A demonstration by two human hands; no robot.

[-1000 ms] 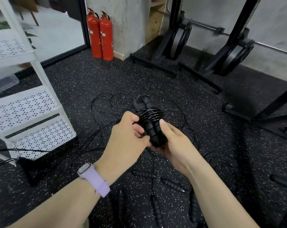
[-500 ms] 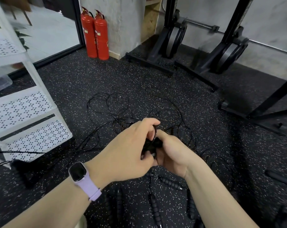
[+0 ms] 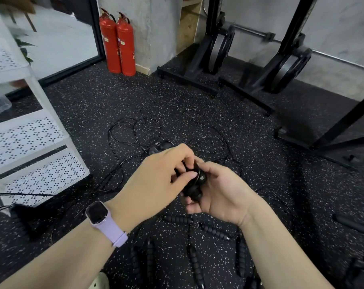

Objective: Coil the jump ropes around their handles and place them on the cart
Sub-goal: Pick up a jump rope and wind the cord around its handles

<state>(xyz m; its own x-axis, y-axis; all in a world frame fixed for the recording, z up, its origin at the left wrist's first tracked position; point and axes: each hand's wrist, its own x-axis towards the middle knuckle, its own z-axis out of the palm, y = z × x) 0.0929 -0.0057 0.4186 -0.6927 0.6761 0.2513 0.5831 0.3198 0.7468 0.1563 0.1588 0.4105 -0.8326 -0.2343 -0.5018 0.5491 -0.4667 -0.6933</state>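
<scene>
Both hands hold one black jump rope bundle (image 3: 193, 187), its handles wound with thin cord and mostly hidden by fingers. My left hand (image 3: 156, 180) covers the bundle from the left and above, fingers curled on it. My right hand (image 3: 220, 190) cups it from below and the right. Loose black cords (image 3: 133, 132) lie tangled on the speckled floor beyond the hands. Several more ribbed black handles (image 3: 214, 229) lie on the floor below my wrists. The white perforated cart (image 3: 31, 140) stands at the left.
Two red fire extinguishers (image 3: 118, 42) stand against a concrete pillar at the back. Black rack frames with weight plates (image 3: 220, 49) line the back wall, and a rack base (image 3: 327, 142) runs along the right. A dark cart wheel (image 3: 22, 217) sits at lower left.
The wound bundle was held up in plain view a second ago; both hands have lowered it and closed over it, and my left hand now covers most of it.
</scene>
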